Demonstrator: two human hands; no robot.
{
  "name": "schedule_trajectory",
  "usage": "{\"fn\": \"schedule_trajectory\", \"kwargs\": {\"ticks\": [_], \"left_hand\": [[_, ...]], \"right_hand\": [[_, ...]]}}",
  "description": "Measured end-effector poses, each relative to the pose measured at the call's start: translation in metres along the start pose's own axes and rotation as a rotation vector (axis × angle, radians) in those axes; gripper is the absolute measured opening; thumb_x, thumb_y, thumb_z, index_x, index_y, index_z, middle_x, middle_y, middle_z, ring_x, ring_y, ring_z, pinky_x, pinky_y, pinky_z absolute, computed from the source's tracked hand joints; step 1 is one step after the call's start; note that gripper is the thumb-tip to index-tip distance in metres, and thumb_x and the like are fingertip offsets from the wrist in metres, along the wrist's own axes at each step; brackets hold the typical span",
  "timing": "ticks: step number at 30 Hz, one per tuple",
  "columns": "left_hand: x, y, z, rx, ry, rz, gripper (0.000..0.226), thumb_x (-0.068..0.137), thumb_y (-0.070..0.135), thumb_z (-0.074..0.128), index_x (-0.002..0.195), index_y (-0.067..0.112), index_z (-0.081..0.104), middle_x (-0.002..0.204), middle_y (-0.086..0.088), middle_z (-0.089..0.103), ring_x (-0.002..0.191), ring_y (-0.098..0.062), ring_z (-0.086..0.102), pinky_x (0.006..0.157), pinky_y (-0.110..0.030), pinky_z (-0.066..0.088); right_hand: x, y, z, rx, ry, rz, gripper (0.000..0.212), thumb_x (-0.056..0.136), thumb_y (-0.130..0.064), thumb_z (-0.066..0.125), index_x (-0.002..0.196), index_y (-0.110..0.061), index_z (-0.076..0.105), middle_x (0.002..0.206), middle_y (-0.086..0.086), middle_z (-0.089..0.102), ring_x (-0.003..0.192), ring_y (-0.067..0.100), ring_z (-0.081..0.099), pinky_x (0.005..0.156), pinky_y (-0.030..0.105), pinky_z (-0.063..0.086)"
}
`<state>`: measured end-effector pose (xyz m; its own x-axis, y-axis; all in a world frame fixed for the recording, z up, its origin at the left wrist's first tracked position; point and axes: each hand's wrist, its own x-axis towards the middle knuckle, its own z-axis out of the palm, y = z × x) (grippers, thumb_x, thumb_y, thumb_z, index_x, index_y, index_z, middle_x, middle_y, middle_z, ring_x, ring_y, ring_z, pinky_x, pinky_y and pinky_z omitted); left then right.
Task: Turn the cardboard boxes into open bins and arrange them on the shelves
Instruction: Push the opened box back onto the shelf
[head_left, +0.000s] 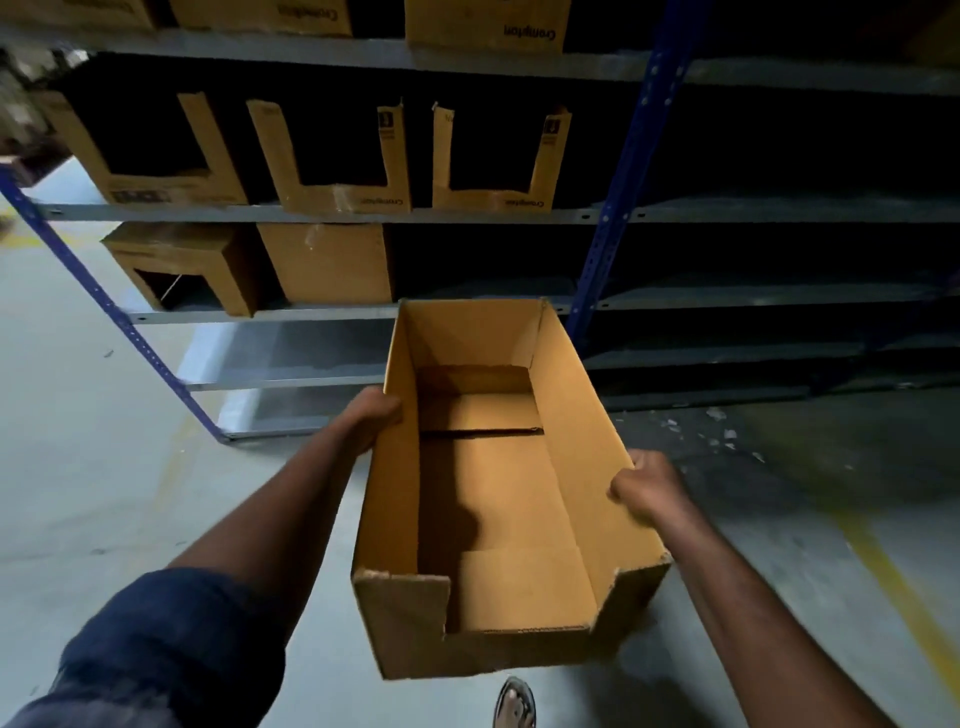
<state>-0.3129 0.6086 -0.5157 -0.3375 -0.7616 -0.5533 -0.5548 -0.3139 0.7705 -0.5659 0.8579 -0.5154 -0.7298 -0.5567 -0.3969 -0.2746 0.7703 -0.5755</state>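
I hold an open brown cardboard bin (498, 499) in the air in front of the shelves, its cut-out front end facing me. My left hand (371, 415) grips its left wall near the far end. My right hand (647, 486) grips the right wall at mid-length. The bin is empty inside. On the shelf rack (322, 212) stand three cut-open bins: the left bin (156, 187), the middle bin (332, 195) and the right bin (498, 197). One shelf lower sit a box with a hole (182, 265) and a closed box (327, 262).
A blue upright post (618, 171) divides the rack; the bays to its right are dark and hold nothing visible. More boxes (483, 26) stand on the top shelf. Grey concrete floor (93, 415) lies left, with scraps of debris (722, 431) at right. My foot (514, 704) shows below the bin.
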Motion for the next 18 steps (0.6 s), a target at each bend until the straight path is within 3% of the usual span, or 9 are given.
{"fn": "schedule_trajectory", "kwargs": {"ticks": [4, 9, 11, 13, 16, 18], "left_hand": [[-0.055, -0.016, 0.004, 0.039, -0.113, 0.052, 0.021, 0.097, 0.003, 0.051, 0.115, 0.015, 0.048, 0.097, -0.008, 0.057, 0.083, -0.02, 0.059, 0.068, -0.031, 0.051], [-0.11, -0.056, -0.004, -0.054, -0.293, -0.186, 0.031, 0.101, 0.012, 0.05, 0.13, 0.016, 0.041, 0.123, -0.018, 0.054, 0.101, -0.043, 0.065, 0.074, -0.055, 0.061], [-0.117, -0.065, -0.003, -0.054, -0.275, -0.196, 0.034, 0.101, 0.01, 0.05, 0.134, 0.011, 0.042, 0.122, -0.018, 0.056, 0.097, -0.041, 0.069, 0.077, -0.051, 0.062], [-0.117, -0.066, 0.0, -0.103, -0.2, -0.151, 0.04, 0.1, 0.002, 0.049, 0.138, 0.008, 0.04, 0.124, -0.016, 0.054, 0.095, -0.037, 0.067, 0.068, -0.042, 0.063], [-0.119, -0.056, -0.005, -0.177, -0.112, -0.105, 0.037, 0.099, -0.003, 0.049, 0.134, 0.008, 0.044, 0.117, -0.014, 0.056, 0.088, -0.032, 0.066, 0.057, -0.037, 0.061], [-0.12, -0.051, -0.013, -0.193, -0.078, -0.093, 0.035, 0.099, -0.004, 0.05, 0.132, 0.006, 0.047, 0.109, -0.011, 0.058, 0.084, -0.03, 0.065, 0.053, -0.037, 0.06]], "right_hand": [[-0.008, -0.002, 0.013, 0.143, 0.088, 0.061, 0.023, 0.088, -0.006, 0.061, 0.107, -0.018, 0.068, 0.094, 0.006, 0.069, 0.081, 0.022, 0.063, 0.059, 0.026, 0.045], [-0.011, -0.01, 0.01, 0.143, 0.207, 0.08, 0.025, 0.093, -0.012, 0.058, 0.117, -0.015, 0.064, 0.105, 0.008, 0.067, 0.089, 0.024, 0.065, 0.067, 0.035, 0.055], [-0.015, -0.014, 0.013, 0.137, 0.216, 0.05, 0.026, 0.094, -0.012, 0.058, 0.118, -0.017, 0.063, 0.107, 0.007, 0.066, 0.089, 0.024, 0.065, 0.071, 0.037, 0.058], [-0.023, -0.023, 0.016, 0.165, 0.183, 0.008, 0.03, 0.095, -0.011, 0.058, 0.124, -0.019, 0.061, 0.109, 0.005, 0.065, 0.094, 0.024, 0.064, 0.073, 0.036, 0.056], [-0.035, -0.039, 0.012, 0.25, 0.048, -0.055, 0.047, 0.095, -0.006, 0.056, 0.139, -0.019, 0.051, 0.116, 0.007, 0.06, 0.107, 0.026, 0.059, 0.076, 0.034, 0.05], [-0.046, -0.045, 0.004, 0.33, -0.072, -0.083, 0.053, 0.093, -0.003, 0.056, 0.142, -0.019, 0.047, 0.113, 0.004, 0.058, 0.104, 0.022, 0.057, 0.072, 0.032, 0.048]]}}
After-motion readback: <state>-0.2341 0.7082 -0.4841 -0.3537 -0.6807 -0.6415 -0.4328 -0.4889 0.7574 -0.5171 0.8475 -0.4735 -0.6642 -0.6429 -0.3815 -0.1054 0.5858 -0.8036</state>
